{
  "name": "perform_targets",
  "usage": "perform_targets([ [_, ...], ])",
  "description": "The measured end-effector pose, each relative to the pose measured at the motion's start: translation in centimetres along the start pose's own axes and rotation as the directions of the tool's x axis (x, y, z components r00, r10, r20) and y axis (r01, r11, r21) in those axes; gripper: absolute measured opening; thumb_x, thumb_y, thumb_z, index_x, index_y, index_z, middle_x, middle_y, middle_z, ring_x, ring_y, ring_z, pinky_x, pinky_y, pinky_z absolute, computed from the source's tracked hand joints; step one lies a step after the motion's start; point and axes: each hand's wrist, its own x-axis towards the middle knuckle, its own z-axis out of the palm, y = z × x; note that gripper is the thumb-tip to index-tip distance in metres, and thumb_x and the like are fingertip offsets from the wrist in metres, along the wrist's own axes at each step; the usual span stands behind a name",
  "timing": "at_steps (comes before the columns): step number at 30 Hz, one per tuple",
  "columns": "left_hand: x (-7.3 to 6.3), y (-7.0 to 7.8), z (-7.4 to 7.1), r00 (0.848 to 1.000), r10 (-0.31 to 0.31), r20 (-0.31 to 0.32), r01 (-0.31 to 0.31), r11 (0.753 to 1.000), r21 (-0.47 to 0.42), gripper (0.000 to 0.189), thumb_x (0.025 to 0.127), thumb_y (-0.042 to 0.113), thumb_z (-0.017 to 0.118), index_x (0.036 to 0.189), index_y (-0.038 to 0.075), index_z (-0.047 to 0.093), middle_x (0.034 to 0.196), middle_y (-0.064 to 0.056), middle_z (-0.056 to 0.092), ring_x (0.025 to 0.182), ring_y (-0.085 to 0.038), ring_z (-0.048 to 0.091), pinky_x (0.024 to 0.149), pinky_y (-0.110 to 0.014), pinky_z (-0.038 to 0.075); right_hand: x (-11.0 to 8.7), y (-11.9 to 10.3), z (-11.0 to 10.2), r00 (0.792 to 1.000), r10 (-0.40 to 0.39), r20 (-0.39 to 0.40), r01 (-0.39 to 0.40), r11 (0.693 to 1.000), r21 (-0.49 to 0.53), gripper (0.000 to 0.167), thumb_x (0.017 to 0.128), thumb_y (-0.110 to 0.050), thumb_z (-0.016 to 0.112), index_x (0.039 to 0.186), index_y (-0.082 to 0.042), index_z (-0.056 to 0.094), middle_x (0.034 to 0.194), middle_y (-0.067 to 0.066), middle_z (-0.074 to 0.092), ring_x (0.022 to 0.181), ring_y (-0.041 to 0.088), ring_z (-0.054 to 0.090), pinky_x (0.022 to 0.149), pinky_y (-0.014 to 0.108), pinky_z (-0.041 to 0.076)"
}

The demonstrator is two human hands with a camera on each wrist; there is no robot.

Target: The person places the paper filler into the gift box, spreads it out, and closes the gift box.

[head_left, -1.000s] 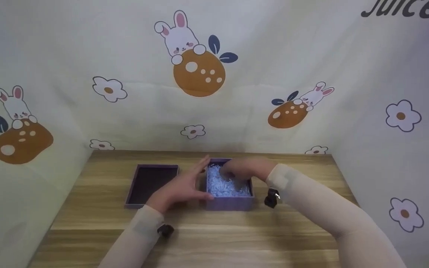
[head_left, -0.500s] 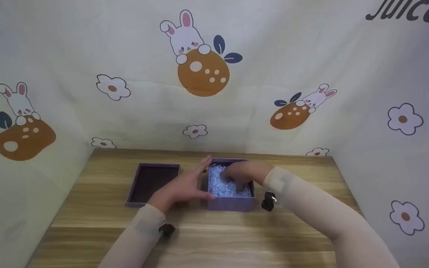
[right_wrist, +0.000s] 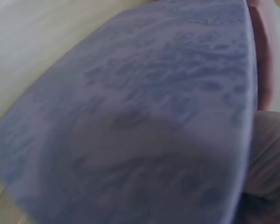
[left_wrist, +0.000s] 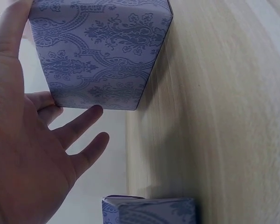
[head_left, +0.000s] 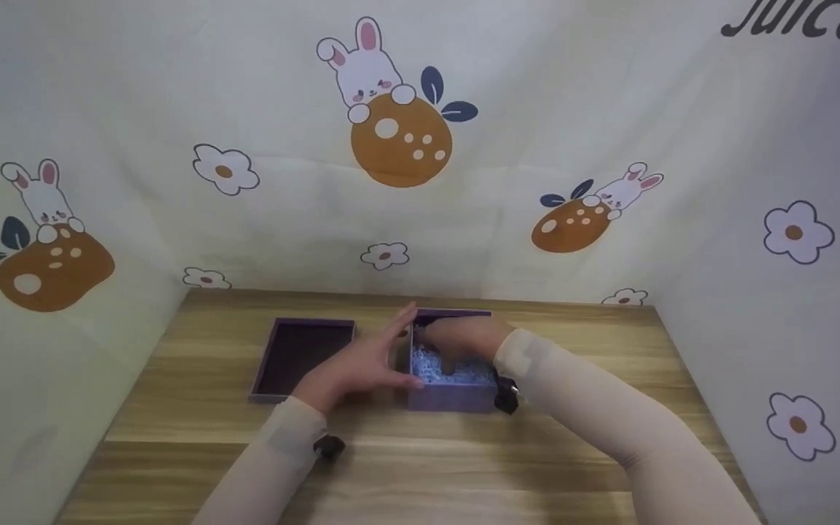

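A lavender damask-patterned box (head_left: 453, 397) stands open-topped on the table, filled with pale blue shredded paper (head_left: 431, 368). Along its left side my left hand (head_left: 362, 364) is spread wide, thumb at the near corner and fingertips at the far one. In the left wrist view, fingers of the left hand (left_wrist: 28, 135) touch the box (left_wrist: 102, 51) while others stand off it. My right hand (head_left: 467, 337) reaches into the box, thumb down on the shreds and apart from the other fingers, whose tips are hard to make out. The right wrist view shows mostly the box wall (right_wrist: 144, 93).
Left of the box lies its shallow lid (head_left: 303, 357), dark inside facing up, partly behind the left hand. A wooden table (head_left: 391, 474) carries everything. A cloth backdrop (head_left: 281, 233) with rabbits and flowers surrounds the back and sides.
The right hand has shifted left and toward the far part of the box, over the shredded paper. The left hand stays at the box's left side.
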Motion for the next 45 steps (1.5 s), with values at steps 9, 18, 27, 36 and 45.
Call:
perform_targets([
  [9,0.0,0.0,0.1,1.000,0.012,-0.004,-0.012,1.000,-0.009,0.131,0.078,0.073,0.091,0.176,0.048,0.007,0.183,0.023,0.002,0.163,-0.026,0.032,0.130,-0.055,0.033,-1.6,1.0,-2.2,0.990,-0.143,0.019,0.137,0.973,0.183,0.048,0.089,-0.012,0.091,0.132,-0.015,0.071,0.121,0.003,0.072,0.111,0.023,0.068,0.096,0.043,0.062],
  [18,0.1,-0.1,0.3,0.999,0.034,-0.002,-0.034,0.999,-0.014,0.131,0.079,0.071,0.091,0.177,0.044,0.009,0.186,0.011,0.005,0.165,-0.024,0.029,0.132,-0.053,0.029,0.3,1.2,1.0,0.988,-0.142,-0.057,0.149,0.975,0.162,0.037,0.091,-0.021,0.091,0.123,-0.011,0.075,0.104,-0.003,0.071,0.093,0.016,0.064,0.090,0.037,0.059],
  [27,-0.2,-0.3,0.4,1.000,0.023,-0.014,-0.023,1.000,-0.009,0.133,0.077,0.073,0.091,0.177,0.044,0.009,0.182,0.024,0.001,0.167,-0.020,0.020,0.134,-0.052,0.023,-0.9,1.4,0.7,0.985,-0.155,-0.078,0.166,0.972,0.168,0.039,0.093,-0.019,0.089,0.128,-0.015,0.072,0.112,-0.003,0.071,0.103,0.017,0.066,0.095,0.039,0.060],
  [36,-0.2,-0.2,0.5,1.000,0.003,-0.018,-0.003,1.000,-0.018,0.134,0.075,0.073,0.092,0.176,0.048,0.008,0.182,0.024,0.001,0.167,-0.024,0.021,0.133,-0.055,0.024,-2.2,1.8,0.1,0.999,0.009,0.049,-0.014,0.993,0.115,0.041,0.091,-0.015,0.092,0.120,-0.019,0.063,0.109,0.001,0.067,0.103,0.021,0.065,0.094,0.041,0.061],
  [45,0.2,-0.2,0.4,1.000,0.012,-0.021,-0.013,0.999,-0.039,0.134,0.077,0.070,0.093,0.178,0.041,0.011,0.185,0.014,0.007,0.164,-0.025,0.030,0.133,-0.055,0.027,-2.5,1.7,0.1,1.000,-0.022,0.001,0.022,1.000,0.021,0.042,0.089,-0.010,0.092,0.119,-0.015,0.063,0.108,0.001,0.067,0.102,0.020,0.065,0.095,0.039,0.061],
])
